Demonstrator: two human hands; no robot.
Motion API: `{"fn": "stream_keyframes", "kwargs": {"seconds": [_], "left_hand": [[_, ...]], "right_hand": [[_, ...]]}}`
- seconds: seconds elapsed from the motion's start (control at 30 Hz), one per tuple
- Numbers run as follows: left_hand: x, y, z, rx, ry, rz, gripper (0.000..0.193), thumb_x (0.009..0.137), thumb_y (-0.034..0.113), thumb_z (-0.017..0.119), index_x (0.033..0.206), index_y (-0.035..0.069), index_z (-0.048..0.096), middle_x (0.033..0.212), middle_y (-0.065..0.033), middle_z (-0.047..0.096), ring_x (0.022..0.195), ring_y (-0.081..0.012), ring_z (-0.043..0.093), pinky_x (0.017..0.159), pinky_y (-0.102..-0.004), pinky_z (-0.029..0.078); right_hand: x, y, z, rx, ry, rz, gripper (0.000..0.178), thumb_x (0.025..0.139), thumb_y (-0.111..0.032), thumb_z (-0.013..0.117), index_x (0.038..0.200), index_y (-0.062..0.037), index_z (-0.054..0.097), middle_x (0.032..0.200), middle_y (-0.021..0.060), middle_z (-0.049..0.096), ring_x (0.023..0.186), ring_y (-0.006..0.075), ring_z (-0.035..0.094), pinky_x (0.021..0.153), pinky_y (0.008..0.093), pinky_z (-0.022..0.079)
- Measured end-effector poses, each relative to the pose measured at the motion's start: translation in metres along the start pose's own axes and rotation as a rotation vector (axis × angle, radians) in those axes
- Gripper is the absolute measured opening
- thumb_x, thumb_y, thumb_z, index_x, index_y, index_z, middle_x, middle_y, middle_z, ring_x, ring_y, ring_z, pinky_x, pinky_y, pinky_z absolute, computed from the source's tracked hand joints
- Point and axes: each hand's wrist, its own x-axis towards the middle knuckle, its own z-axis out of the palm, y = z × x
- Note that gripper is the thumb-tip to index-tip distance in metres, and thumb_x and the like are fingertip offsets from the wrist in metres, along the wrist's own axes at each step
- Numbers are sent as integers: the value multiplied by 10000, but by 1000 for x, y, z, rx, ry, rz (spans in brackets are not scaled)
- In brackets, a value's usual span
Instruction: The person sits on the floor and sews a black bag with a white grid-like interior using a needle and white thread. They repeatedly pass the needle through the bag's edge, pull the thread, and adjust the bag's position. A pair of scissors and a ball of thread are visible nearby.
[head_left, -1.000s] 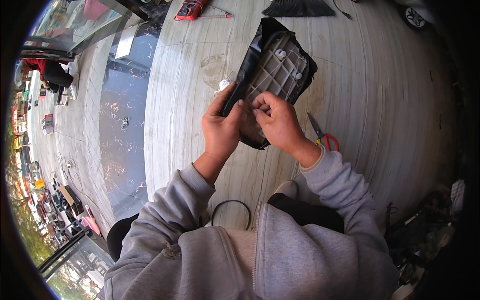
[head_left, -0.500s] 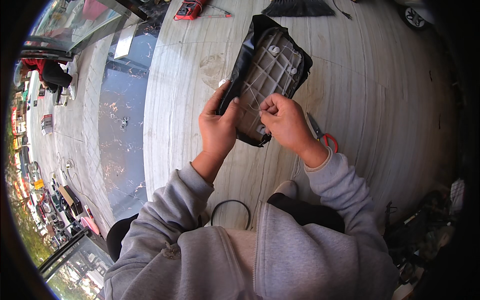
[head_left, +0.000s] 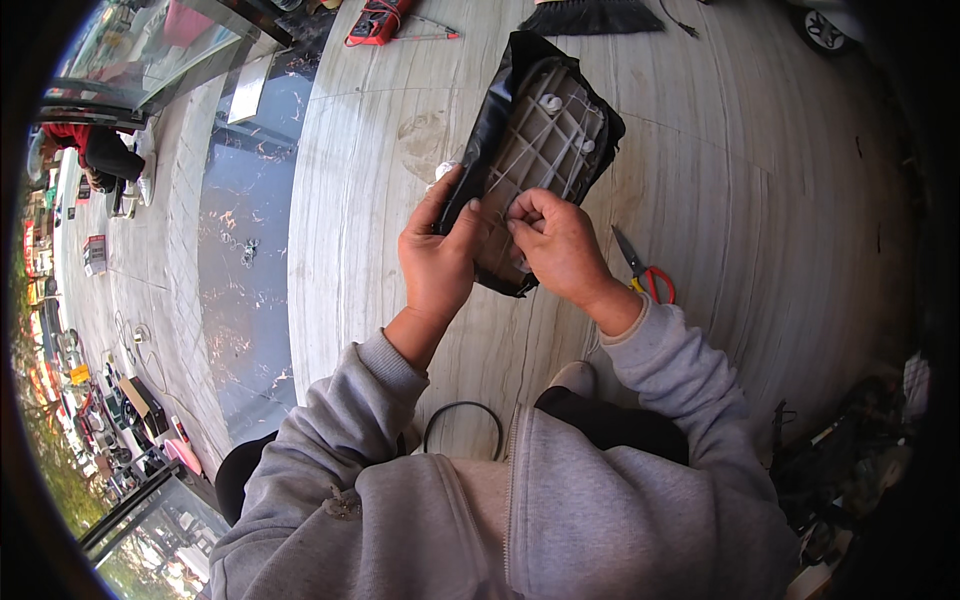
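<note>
A seat-like pad is held up in front of me, underside toward me. It has a ribbed grey plastic base, with black sheet cover folded round its edges. White string crosses the ribs between white round knobs. My left hand is closed on the pad's left edge, thumb on the near side and fingers behind. Over the lower part of the base, my right hand pinches the white string; its fingertips partly hide the strand. A white bit shows beside my left fingers.
Scissors with red-and-yellow handles lie right of my right hand. A red meter with leads and a black brush lie at the far side. A black cable loop lies near my feet. Another person is at far left.
My right hand has shifted slightly left over the base, with the string in its pinch. The strand near its fingers lies differently. My left hand keeps its hold on the pad.
</note>
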Motion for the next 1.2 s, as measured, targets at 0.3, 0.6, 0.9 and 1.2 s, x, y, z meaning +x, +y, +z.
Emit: {"fn": "stream_keyframes", "kwargs": {"seconds": [0.3,0.6,0.9,1.2], "left_hand": [[2,-3,1,76,18,42,405,892,84,685,1285,16,612,1052,-49,686,905,-92,612,822,-244,500],[-1,-11,-1,208,30,48,398,873,91,701,1265,66,642,1024,-63,684,916,-133,650,859,-263,501],[-3,-20,1,90,4,-31,399,870,128,716,1249,29,643,1096,-76,707,979,-100,639,865,-260,504],[-12,-31,0,408,-15,25,377,854,155,726,1227,135,682,1031,-81,687,919,-169,673,819,-287,520]], "right_hand": [[2,-20,1,-29,36,38,80,893,-28,625,927,8,561,746,53,622,546,107,609,482,263,484],[14,-5,5,-243,226,-254,92,893,-39,650,910,12,576,718,58,649,610,115,616,569,259,491],[22,-3,1,-77,199,-114,298,887,-44,648,1120,4,470,757,116,675,675,222,683,600,346,529],[34,6,-14,163,-3,313,166,991,-143,524,1066,4,510,825,110,665,665,194,688,513,285,537]]}}
